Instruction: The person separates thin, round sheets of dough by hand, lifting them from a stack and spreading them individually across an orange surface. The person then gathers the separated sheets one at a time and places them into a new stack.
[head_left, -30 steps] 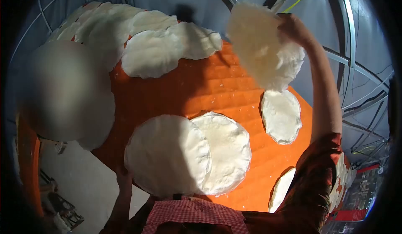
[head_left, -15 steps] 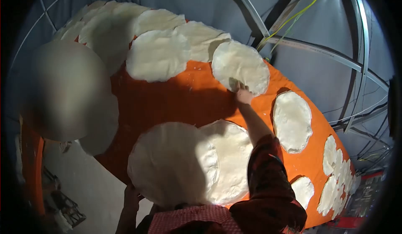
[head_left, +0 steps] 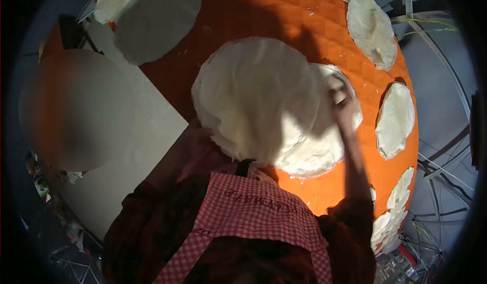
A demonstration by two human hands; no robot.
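A large, thin, pale dough round [head_left: 253, 96] lies in front of me in the head view, overlapping a second dough round [head_left: 314, 154] on its right. At the lower left rim of the large round is my left hand [head_left: 205, 134], in shadow, its fingers hidden at the edge. Over the right part of the second round is my right hand [head_left: 343, 96], slightly blurred. Its thumb and fingers look apart, with a bright patch of dough showing between them; I see nothing held there.
An orange cloth [head_left: 243, 10] bears more dough rounds, including one at upper left [head_left: 160, 22] and one at right [head_left: 395, 120]. A pale board [head_left: 147, 111] lies left of me. Metal frame bars [head_left: 446, 71] stand beyond the cloth's right edge.
My view has tilted down towards my apron. My right hand has come back from a dough round at the far edge to the near right one. My left hand stays by the large round's rim.
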